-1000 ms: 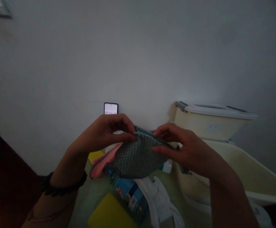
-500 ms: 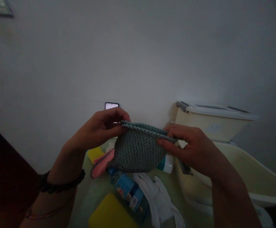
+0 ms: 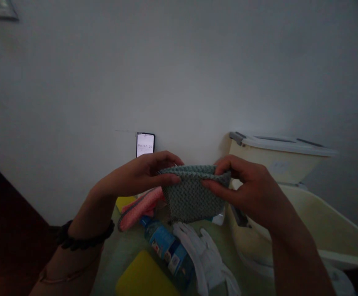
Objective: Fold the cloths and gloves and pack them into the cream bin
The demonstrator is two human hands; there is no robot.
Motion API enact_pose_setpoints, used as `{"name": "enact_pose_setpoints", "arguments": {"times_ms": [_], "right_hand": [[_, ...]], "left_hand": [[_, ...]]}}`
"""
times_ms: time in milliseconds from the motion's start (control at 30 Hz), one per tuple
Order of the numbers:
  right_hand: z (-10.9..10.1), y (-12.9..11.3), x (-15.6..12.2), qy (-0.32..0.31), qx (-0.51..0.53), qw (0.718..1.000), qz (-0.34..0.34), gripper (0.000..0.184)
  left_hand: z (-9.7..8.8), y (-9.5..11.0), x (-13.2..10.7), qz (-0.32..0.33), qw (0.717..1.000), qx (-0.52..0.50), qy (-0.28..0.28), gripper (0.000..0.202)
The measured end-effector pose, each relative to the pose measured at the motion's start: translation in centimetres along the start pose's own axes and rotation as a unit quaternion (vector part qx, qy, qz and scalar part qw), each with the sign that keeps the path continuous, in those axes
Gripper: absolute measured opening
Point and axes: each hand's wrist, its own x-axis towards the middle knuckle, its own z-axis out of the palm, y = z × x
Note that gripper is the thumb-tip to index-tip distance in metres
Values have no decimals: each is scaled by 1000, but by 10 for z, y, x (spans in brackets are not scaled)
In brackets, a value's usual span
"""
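A grey-green textured cloth (image 3: 196,199), folded over with its layers showing along the top, hangs between my hands above the table. My left hand (image 3: 149,172) pinches its upper left corner, thumb in front and fingers behind. At the upper right edge my right hand (image 3: 243,185) grips the same cloth between thumb and fingers. Below and to the left lies a pink cloth (image 3: 138,209) with a dark edge. Under the held cloth are a blue-capped bottle (image 3: 168,248) and white gloves (image 3: 208,261).
On the right stands a cream storage box (image 3: 317,213) with its lid (image 3: 285,146) raised. A phone (image 3: 145,144) showing a timer leans on the wall. One yellow item (image 3: 145,277) lies in front, another (image 3: 125,202) behind. A white-capped tube (image 3: 219,218) is partly hidden.
My left hand has moved right and slightly down, closer to my right hand. The cloth between them is narrower, and more of the phone and the pink cloth shows.
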Motion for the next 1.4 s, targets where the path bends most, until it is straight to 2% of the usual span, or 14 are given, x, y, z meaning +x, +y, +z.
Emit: {"name": "enact_pose_setpoints", "arguments": {"times_ms": [100, 233, 400, 500, 667, 867, 1000, 1133, 1233, 1333, 1400], "right_hand": [[-1, -1, 0, 2, 21, 1000, -1, 17], [-1, -2, 0, 13, 36, 999, 4, 19], [1, -2, 1, 17, 41, 999, 5, 15], [4, -4, 1, -8, 53, 999, 0, 14], [10, -5, 2, -50, 89, 995, -5, 16], [13, -3, 4, -63, 103, 993, 12, 17], [14, -4, 4, -71, 103, 992, 21, 15], [14, -3, 4, -69, 113, 990, 52, 22], [13, 1, 3, -130, 126, 979, 96, 36], [11, 5, 3, -191, 92, 973, 91, 30], [9, 7, 3, -185, 54, 978, 84, 24]], "left_hand": [[-2, 2, 1, 6, 999, 37, 8, 8], [-6, 3, -2, 6, 998, 66, 13, 10], [-5, 4, -4, -14, 995, 94, -40, 11], [1, 6, -2, -14, 993, 101, -67, 19], [10, 12, 4, -16, 990, 122, -75, 20], [10, 13, 4, -17, 978, 181, -99, 25], [13, 16, 5, -23, 975, 185, -119, 23], [14, 19, 5, -12, 981, 172, -88, 18], [9, 17, 2, -18, 989, 142, -36, 19], [1, 10, -2, -35, 997, 71, 2, 17], [-1, 4, -3, -38, 999, 15, 1, 13]]}}
